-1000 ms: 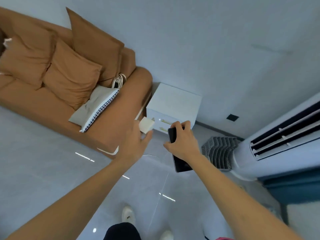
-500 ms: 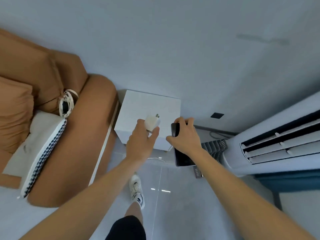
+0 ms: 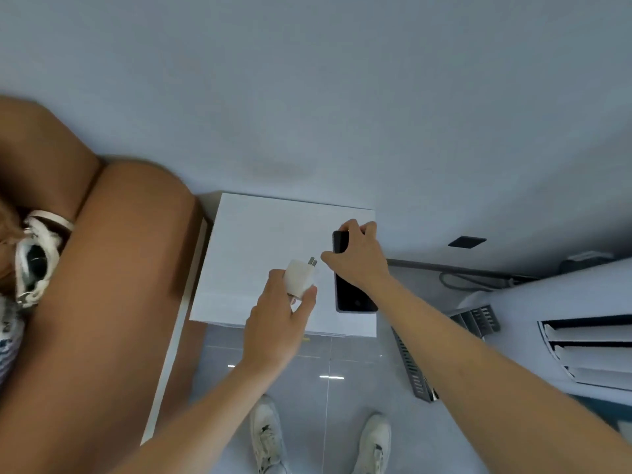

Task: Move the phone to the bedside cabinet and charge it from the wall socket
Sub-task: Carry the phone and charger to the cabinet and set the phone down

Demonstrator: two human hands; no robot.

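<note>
A white bedside cabinet (image 3: pixel 253 241) stands against the wall, right of the sofa arm. My right hand (image 3: pixel 359 261) grips a black phone (image 3: pixel 352 295) by its long edges, low over the cabinet's right side; whether the phone touches the top I cannot tell. My left hand (image 3: pixel 277 323) holds a white charger plug (image 3: pixel 300 278) with its two metal prongs pointing up and right, over the cabinet's front middle. A dark wall socket (image 3: pixel 466 241) sits low on the wall, right of the cabinet.
A brown sofa arm (image 3: pixel 113 285) fills the left, with a bag's white handles (image 3: pixel 37 254) on the seat. A white standing air conditioner (image 3: pixel 581 336) is at right, with a grey cable (image 3: pixel 478 280) and a grey grille (image 3: pixel 413 367) on the floor beside it. My white shoes (image 3: pixel 270 439) stand on grey tiles.
I have stepped closer, so the cabinet top now lies under both hands. The phone has moved from in front of the cabinet to over its right side; the charger stays in my left hand.
</note>
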